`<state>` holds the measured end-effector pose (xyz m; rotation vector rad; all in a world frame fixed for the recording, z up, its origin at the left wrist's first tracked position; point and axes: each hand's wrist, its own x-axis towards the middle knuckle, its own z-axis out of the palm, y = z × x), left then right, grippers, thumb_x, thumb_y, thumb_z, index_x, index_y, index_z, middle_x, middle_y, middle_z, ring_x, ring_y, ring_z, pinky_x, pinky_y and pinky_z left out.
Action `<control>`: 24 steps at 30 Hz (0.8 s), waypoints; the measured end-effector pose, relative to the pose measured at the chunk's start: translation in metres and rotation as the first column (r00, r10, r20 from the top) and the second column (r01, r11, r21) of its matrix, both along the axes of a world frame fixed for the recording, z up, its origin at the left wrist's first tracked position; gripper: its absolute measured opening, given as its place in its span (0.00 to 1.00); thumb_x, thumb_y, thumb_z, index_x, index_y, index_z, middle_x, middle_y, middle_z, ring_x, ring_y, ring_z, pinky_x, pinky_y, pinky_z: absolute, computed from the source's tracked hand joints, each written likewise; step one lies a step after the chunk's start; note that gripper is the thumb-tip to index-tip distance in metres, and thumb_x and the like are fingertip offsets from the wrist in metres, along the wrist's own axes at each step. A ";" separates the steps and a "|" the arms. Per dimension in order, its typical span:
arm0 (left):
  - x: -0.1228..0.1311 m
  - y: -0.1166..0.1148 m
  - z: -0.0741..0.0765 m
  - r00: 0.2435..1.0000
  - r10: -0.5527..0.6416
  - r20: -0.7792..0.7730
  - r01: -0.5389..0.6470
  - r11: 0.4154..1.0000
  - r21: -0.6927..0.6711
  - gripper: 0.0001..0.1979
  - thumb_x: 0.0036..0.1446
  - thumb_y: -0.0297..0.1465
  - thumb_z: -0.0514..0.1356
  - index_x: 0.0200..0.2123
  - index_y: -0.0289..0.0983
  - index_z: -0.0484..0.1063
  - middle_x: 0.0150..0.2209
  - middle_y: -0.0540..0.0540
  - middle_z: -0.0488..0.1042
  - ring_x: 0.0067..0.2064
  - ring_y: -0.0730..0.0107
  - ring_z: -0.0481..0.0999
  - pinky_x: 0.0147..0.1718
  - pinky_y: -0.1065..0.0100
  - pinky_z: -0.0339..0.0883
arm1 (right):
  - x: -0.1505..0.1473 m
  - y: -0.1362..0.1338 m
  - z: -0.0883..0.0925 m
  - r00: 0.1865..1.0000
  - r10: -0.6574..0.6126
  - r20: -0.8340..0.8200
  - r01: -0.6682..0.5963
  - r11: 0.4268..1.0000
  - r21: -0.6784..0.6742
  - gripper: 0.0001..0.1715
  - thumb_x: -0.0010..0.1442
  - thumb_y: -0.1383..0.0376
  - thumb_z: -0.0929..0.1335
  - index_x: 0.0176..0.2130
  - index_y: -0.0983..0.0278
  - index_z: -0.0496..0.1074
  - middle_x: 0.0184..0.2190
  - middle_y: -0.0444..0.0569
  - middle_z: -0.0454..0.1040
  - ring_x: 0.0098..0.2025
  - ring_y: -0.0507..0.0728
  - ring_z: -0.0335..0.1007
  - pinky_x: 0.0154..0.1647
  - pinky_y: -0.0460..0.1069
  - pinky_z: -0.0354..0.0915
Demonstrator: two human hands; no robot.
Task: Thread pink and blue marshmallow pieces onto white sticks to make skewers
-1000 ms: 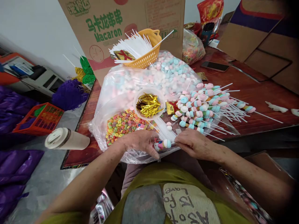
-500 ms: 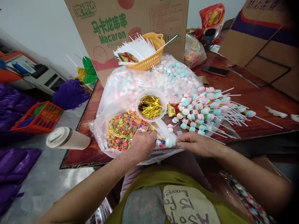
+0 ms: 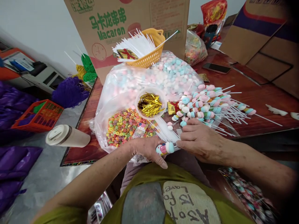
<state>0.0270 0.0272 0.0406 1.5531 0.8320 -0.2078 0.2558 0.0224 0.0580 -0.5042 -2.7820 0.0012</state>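
In the head view, the person's left hand (image 3: 146,148) is curled shut around one end of a candy skewer (image 3: 164,148), with the thumb stretched out below it. The skewer sits at the near edge of the table (image 3: 257,93), just in front of the person's lap, and shows a pink and white piece next to a pale blue one. The right hand (image 3: 201,141) comes in from the other side with its fingers drawn together. Their tips pinch the skewer just beside the blue piece, and the stick itself is mostly hidden under the hand. Just beyond the right hand is a pile of finished skewers (image 3: 207,104) in pink, blue and white, with their white sticks fanning out to the right. Beyond the left hand lies an open clear bag of coloured candy rings (image 3: 121,124), and a small packet rests on the rings. Between the rings and the pile stands a white bowl (image 3: 137,99) holding gold twist ties (image 3: 149,104). Behind the bowl is a large clear bag of pink and blue marshmallows (image 3: 163,73). A yellow basket (image 3: 151,54) full of white sticks rests on top of that bag. A cardboard box (image 3: 116,21) printed with "Macaron" stands behind the basket. A phone (image 3: 216,67) lies farther back on the table. Off the table's left edge, a pale cup with a lid (image 3: 67,137) lies on its side.
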 end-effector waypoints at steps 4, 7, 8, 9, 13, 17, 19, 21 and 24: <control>0.008 0.000 -0.008 0.998 0.048 -0.045 -0.038 0.979 0.202 0.18 0.39 0.39 0.67 0.32 0.37 0.69 0.27 0.55 0.68 0.30 0.73 0.67 0.28 0.74 0.60 | -0.014 -0.002 -0.019 0.999 -0.033 0.005 0.033 0.997 -0.067 0.12 0.58 0.71 0.59 0.28 0.64 0.70 0.22 0.46 0.67 0.27 0.53 0.54 0.33 0.52 0.44; 0.008 0.001 -0.011 0.988 0.042 -0.151 0.012 0.941 0.337 0.19 0.40 0.41 0.66 0.34 0.37 0.70 0.29 0.54 0.70 0.32 0.71 0.69 0.29 0.74 0.60 | -0.017 0.000 -0.031 0.997 -0.068 0.033 0.071 0.991 -0.115 0.12 0.57 0.71 0.60 0.28 0.65 0.70 0.22 0.46 0.68 0.27 0.53 0.56 0.32 0.51 0.43; 0.006 0.001 -0.011 0.979 0.045 -0.199 0.035 0.924 0.381 0.20 0.40 0.41 0.66 0.35 0.37 0.70 0.30 0.53 0.71 0.33 0.70 0.70 0.29 0.73 0.60 | -0.016 0.002 -0.032 0.995 -0.084 0.048 0.089 0.986 -0.138 0.12 0.57 0.71 0.60 0.27 0.65 0.70 0.22 0.47 0.68 0.27 0.53 0.56 0.32 0.51 0.44; 0.004 0.001 -0.010 0.967 0.047 -0.249 0.067 0.901 0.428 0.20 0.40 0.42 0.66 0.36 0.38 0.70 0.31 0.52 0.72 0.33 0.69 0.71 0.29 0.73 0.59 | -0.014 0.003 -0.033 0.993 -0.096 0.069 0.107 0.980 -0.169 0.13 0.58 0.71 0.59 0.26 0.65 0.69 0.23 0.47 0.68 0.27 0.53 0.57 0.32 0.51 0.44; -0.001 -0.005 -0.010 0.905 0.093 -0.415 0.225 0.724 0.652 0.15 0.49 0.40 0.61 0.38 0.39 0.70 0.31 0.48 0.74 0.33 0.63 0.73 0.28 0.69 0.59 | -0.003 0.007 -0.027 0.986 -0.090 0.141 0.132 0.938 -0.322 0.15 0.60 0.69 0.59 0.26 0.66 0.68 0.23 0.48 0.68 0.28 0.53 0.58 0.31 0.49 0.46; 0.004 -0.014 -0.014 0.878 0.162 -0.450 0.340 0.452 0.825 0.12 0.57 0.39 0.54 0.37 0.35 0.69 0.33 0.41 0.75 0.36 0.56 0.75 0.33 0.62 0.62 | -0.001 0.008 -0.027 0.986 -0.104 0.131 0.156 0.855 -0.495 0.16 0.62 0.66 0.58 0.26 0.65 0.68 0.23 0.47 0.67 0.27 0.52 0.58 0.31 0.48 0.49; 0.008 -0.016 -0.015 0.881 0.191 -0.433 0.355 0.339 0.871 0.10 0.59 0.35 0.53 0.37 0.34 0.68 0.33 0.40 0.75 0.37 0.56 0.74 0.36 0.60 0.62 | -0.002 0.008 -0.031 0.980 -0.162 0.118 0.201 0.780 -0.593 0.17 0.62 0.65 0.58 0.25 0.65 0.66 0.22 0.46 0.66 0.26 0.51 0.57 0.28 0.47 0.49; 0.010 -0.017 -0.015 0.874 0.225 -0.430 0.366 0.275 0.889 0.08 0.60 0.32 0.51 0.37 0.34 0.67 0.32 0.40 0.75 0.38 0.56 0.74 0.38 0.59 0.62 | -0.006 0.008 -0.037 0.967 -0.230 0.111 0.243 0.699 -0.672 0.18 0.62 0.63 0.57 0.24 0.65 0.63 0.20 0.44 0.64 0.24 0.50 0.55 0.26 0.46 0.48; 0.013 -0.015 -0.015 0.870 0.236 -0.434 0.374 0.260 0.890 0.07 0.59 0.29 0.51 0.36 0.34 0.67 0.33 0.40 0.74 0.38 0.56 0.74 0.39 0.57 0.62 | -0.015 0.003 -0.044 0.950 -0.280 0.141 0.294 0.637 -0.713 0.19 0.62 0.62 0.57 0.23 0.65 0.62 0.18 0.42 0.60 0.23 0.49 0.52 0.24 0.45 0.46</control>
